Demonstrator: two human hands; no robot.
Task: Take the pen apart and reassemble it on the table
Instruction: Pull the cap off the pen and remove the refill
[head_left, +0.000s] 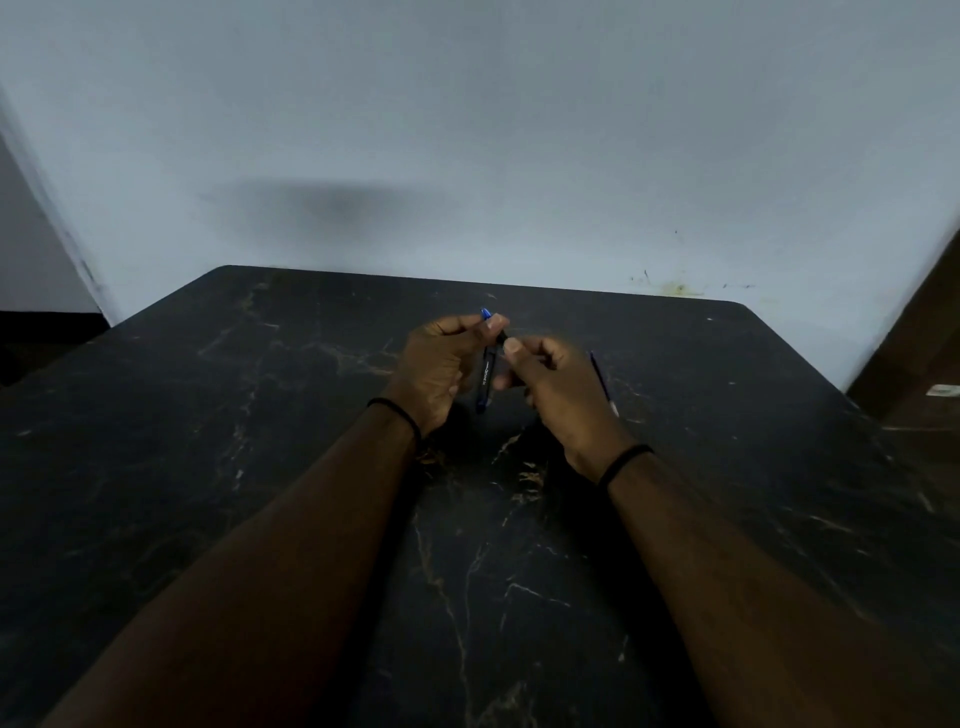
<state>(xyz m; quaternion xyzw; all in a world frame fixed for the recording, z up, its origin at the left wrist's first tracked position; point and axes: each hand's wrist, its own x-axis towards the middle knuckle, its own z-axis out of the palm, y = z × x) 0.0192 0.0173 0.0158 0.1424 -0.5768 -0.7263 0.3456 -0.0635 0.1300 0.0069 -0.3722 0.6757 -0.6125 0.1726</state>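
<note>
My left hand (439, 364) holds a dark pen barrel (487, 382) with white print upright above the black marble table (260, 415); its blue end (486, 314) sticks out above my fingers. My right hand (550, 384) is closed beside it, thumb and forefinger pinching a small dark pen part (502, 339) near the top of the barrel. A thin blue refill (602, 384) lies on the table just to the right of my right hand.
A pale wall (467, 130) rises right behind the table's far edge. A brown wooden piece (919, 364) stands at the right. Both of my wrists carry black bands.
</note>
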